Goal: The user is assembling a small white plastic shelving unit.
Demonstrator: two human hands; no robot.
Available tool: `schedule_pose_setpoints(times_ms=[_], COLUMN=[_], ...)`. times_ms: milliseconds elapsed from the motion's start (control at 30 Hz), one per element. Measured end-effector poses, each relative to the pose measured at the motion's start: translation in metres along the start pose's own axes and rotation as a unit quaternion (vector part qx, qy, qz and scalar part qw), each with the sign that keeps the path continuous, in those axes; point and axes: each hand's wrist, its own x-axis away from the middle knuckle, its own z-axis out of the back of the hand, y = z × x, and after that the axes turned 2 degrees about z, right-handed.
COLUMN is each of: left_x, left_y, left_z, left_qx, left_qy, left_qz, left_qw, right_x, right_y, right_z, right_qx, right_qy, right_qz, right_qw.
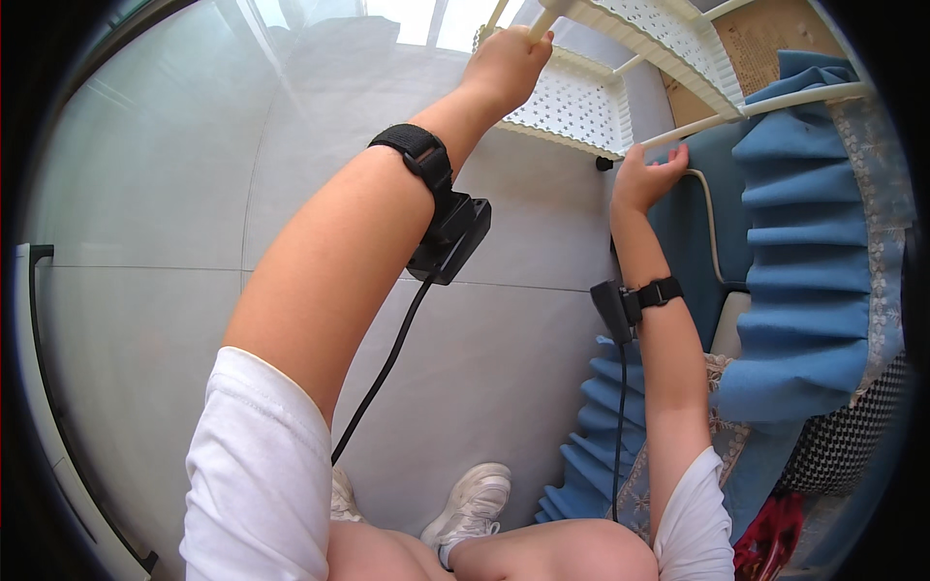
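A white rack [572,102] with star-perforated, scallop-edged tiers and pale tube posts stands at the upper right, partly cut off by the view's edge. Around one of its upright posts, at the near left corner, the fingers of my left hand [509,70] are closed. My right hand [647,182] is just below a pale rail [697,129] of the rack, palm turned up, thumb and fingers apart. Its fingertips come close to the rail; whether they touch it I cannot tell. A small black caster [604,164] shows under the rack's corner.
Blue ruffled fabric with lace trim [804,242] covers furniture on the right. A white cable [712,223] runs beside my right hand. Black cabled devices [450,237] are strapped to both forearms. Grey floor tiles [320,232] extend left; my white shoe [473,504] rests below.
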Motion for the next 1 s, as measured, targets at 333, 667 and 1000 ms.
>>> schedule_pose_setpoints(times_ms=[333, 667, 1000], left_x=[0.019, 0.026, 0.065], left_y=[0.013, 0.015, 0.012], left_z=[0.006, 0.016, 0.007], left_qx=[-0.018, -0.019, -0.035], left_qy=[0.038, 0.027, 0.024], left_qz=[0.010, 0.030, -0.025], left_qw=[0.999, 0.999, 0.999], right_x=[-0.032, -0.048, -0.038], right_y=[-0.203, -0.201, -0.194], right_z=[0.019, -0.024, -0.008], right_qx=[-0.117, 0.048, -0.104], right_qy=[-0.213, -0.297, -0.271], right_qz=[0.332, 0.300, 0.280], right_qw=[0.911, 0.905, 0.915])
